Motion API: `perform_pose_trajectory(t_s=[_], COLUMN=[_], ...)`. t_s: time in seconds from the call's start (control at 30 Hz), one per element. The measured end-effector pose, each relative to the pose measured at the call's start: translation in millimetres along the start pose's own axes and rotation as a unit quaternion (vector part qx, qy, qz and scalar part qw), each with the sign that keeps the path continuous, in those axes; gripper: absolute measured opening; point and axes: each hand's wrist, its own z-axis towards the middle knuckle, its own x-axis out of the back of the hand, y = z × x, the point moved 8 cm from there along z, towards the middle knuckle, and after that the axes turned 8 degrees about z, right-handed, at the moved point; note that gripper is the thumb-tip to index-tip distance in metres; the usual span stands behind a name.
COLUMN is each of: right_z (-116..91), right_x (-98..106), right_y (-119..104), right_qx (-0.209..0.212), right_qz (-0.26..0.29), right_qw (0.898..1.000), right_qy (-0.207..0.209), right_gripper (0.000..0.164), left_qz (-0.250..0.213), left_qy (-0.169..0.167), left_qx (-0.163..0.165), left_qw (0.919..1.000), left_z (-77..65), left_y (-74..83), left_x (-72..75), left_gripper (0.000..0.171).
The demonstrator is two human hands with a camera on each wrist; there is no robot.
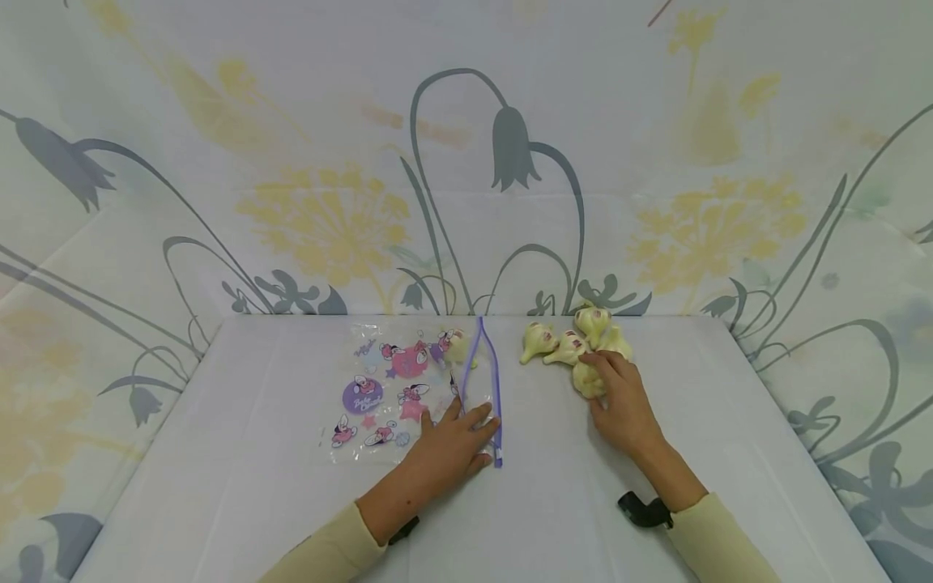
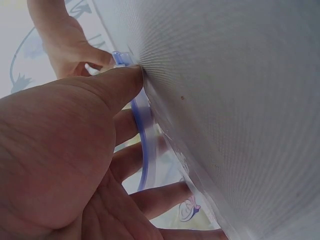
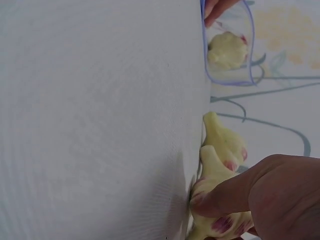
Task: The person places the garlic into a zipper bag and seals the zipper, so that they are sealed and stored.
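Note:
A clear zip bag [image 1: 394,405] with pink and purple cartoon prints lies flat, its purple-edged mouth parted on the right side. Inside, near the mouth, sits one garlic bulb [image 3: 227,51]. My left hand [image 1: 448,444] rests over the bag's mouth with its fingers spread, pressing the near part down; the blue zip strip [image 2: 142,135] runs past the thumb and fingers. To the right, several garlic bulbs [image 1: 568,346] lie in a cluster. My right hand [image 1: 625,405] grips the nearest garlic bulb [image 1: 587,380], thumb on its near side and fingers over the top.
A white-covered table [image 1: 262,502] holds everything. Behind it rises a flower-printed cloth backdrop [image 1: 466,202], close to the bulbs and the bag's far edge. Dark wrist camera mounts [image 1: 645,510] sit below both wrists.

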Motion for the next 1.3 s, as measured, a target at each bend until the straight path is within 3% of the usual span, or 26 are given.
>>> perform_pose_trajectory(t_s=[0.73, 1.3], right_z=[2.4, 9.2], right_x=[5.1, -4.4], right_y=[-13.4, -35.0], right_qx=[0.014, -0.02], right_qz=[-0.01, 0.024], right_qw=[1.0, 0.999], right_qy=[0.009, -0.017], right_gripper=[0.069, 0.068], left_qz=[0.003, -0.002], left_qy=[-0.001, 0.0], left_qx=[0.004, 0.005], left_qw=[1.0, 1.0], left_z=[-0.5, -1.3], left_y=[0.7, 0.9], left_x=[1.6, 1.5], left_gripper=[0.053, 0.053])
